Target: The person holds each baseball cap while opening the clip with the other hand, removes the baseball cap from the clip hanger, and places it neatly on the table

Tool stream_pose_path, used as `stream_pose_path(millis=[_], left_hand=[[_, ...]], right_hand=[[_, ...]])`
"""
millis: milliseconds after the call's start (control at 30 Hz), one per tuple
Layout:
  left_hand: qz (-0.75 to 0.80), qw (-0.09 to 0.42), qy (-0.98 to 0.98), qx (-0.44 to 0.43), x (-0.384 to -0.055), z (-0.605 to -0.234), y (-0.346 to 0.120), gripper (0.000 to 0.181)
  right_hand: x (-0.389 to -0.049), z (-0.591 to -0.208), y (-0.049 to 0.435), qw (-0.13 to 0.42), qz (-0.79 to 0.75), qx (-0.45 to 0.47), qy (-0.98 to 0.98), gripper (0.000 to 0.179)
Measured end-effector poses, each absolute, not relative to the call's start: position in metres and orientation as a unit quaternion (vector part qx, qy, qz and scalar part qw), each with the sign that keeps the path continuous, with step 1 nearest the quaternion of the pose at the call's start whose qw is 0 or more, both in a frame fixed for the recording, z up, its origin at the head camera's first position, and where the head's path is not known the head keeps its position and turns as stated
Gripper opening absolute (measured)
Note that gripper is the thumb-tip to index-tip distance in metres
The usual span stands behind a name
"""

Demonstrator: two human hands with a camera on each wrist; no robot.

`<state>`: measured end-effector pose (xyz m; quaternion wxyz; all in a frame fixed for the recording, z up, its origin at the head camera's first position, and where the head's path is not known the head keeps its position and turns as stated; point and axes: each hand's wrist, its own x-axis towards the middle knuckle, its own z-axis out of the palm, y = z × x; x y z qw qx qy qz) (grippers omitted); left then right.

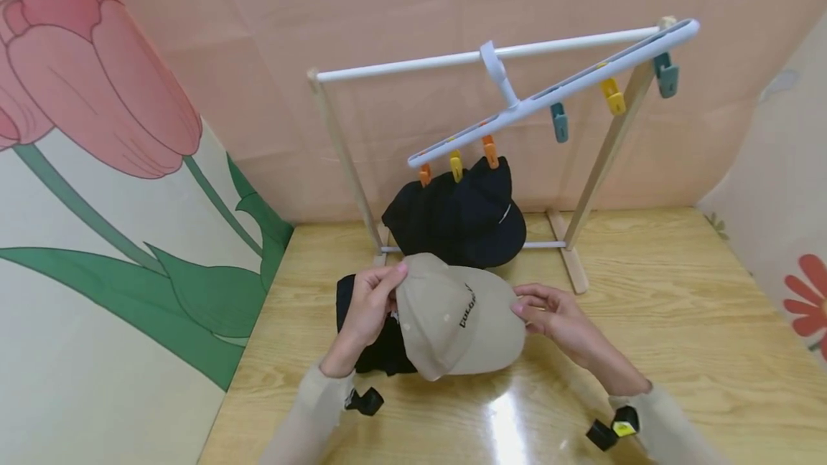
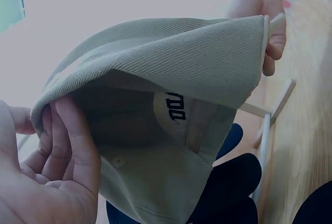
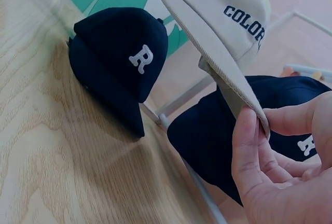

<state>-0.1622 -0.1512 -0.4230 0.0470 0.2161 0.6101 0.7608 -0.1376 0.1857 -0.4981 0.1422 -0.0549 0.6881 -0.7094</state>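
Observation:
A beige baseball cap with dark lettering on its front is held up between both hands, over the table. My left hand pinches the back edge of the crown, fingers inside and thumb outside, as the left wrist view shows. The brim's edge is pinched between thumb and fingers of my right hand. Behind it a dark cap hangs by orange and yellow clips from a pale blue hanger. Another dark cap with a white R sits on the table, partly hidden by the beige one in the head view.
The hanger hooks over the white bar of a wooden-legged rack and tilts, its right end higher. Teal clips and a yellow clip hang unfilled on its right half. Wood-grain table lies below; a tulip-print wall rises at left.

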Motion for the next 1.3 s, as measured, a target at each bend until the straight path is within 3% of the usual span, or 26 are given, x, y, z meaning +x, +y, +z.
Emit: stream_pose_path(millis=[1300], left_hand=[[0.761, 0.016, 0.637, 0.125, -0.167, -0.444, -0.178, 0.032]], right_hand=[[-0.159, -0.510, 0.156, 0.129, -0.702, -0.059, 0.698, 0.050]])
